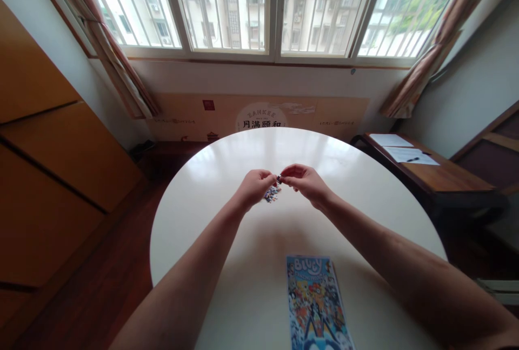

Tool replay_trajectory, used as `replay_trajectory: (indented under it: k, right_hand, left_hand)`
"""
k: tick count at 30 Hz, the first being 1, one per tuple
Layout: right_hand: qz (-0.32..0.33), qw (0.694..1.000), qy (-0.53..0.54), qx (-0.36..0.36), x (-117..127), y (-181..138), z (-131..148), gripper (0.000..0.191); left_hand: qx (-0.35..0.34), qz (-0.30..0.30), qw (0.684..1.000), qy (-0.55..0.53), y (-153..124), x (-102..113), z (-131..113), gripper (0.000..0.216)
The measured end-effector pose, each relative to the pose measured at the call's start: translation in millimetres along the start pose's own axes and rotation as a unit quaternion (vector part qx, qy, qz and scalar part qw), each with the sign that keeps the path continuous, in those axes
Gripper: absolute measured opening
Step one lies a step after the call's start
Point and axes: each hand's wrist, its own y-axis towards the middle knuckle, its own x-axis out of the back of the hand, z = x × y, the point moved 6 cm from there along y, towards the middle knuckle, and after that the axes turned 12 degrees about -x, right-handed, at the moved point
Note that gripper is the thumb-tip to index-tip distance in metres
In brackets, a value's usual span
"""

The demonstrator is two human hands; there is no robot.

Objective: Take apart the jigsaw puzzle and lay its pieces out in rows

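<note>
Over the middle of the white table, my left hand (258,183) and my right hand (305,179) meet at their fingertips. Both pinch a small dark puzzle piece (279,179) between thumb and fingers. Whether it is one piece or two joined is too small to tell. Just below the fingertips lies a small pile of multicoloured puzzle pieces (271,195), partly hidden behind my left hand. Closer to me, a colourful printed picture sheet (316,306) with "Bluey" lettering rests flat between my forearms.
The round white table (190,215) has a glossy top and a curved edge. To the right stands a wooden side table (454,174) with papers (409,155) and a pen on it. A window and a printed cardboard panel (336,109) are beyond the table.
</note>
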Motion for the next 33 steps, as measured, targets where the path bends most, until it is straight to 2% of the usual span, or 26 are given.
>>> replay_trajectory:
  k: [7,12,15,18,22,25,29,31,33]
  right_hand:
    - [0.002,0.999,0.039,0.006,-6.9,10.3,-3.9,0.043]
    - [0.026,0.997,0.076,0.0,-7.6,13.7,-13.6,0.043]
    - [0.052,0.993,0.106,-0.022,-6.6,14.6,-20.1,0.043]
    - [0.072,0.987,0.135,-0.056,-5.8,13.2,-23.8,0.042]
    - [0.087,0.977,0.164,-0.104,-8.1,7.7,-23.9,0.042]
    - [0.093,0.974,0.18,-0.105,-10.6,3.9,-20.2,0.043]
    - [0.074,0.977,0.187,-0.073,-5.5,5.2,-17.0,0.044]
    - [0.052,0.984,0.163,-0.053,1.2,9.2,-18.0,0.046]
    - [0.03,0.995,0.088,-0.026,7.0,14.2,-20.2,0.047]
  left_hand:
    - [0.012,-0.027,1.0,-0.007,2.2,8.0,5.0,0.025]
    - [0.018,-0.011,1.0,-0.01,3.3,8.5,10.0,0.026]
    - [-0.066,0.003,0.997,0.035,6.2,10.5,2.9,0.025]
    - [-0.164,0.014,0.981,0.098,7.3,12.7,-5.7,0.026]
    - [-0.205,0.026,0.975,0.086,6.9,12.6,-9.1,0.028]
    - [-0.176,0.025,0.984,0.03,6.6,10.0,-6.6,0.027]
    - [-0.041,0.014,0.998,-0.05,5.2,5.7,9.2,0.024]
    - [-0.007,0.012,0.999,-0.047,5.1,8.1,13.9,0.026]
    - [-0.017,0.016,1.0,0.008,7.0,16.2,14.3,0.029]
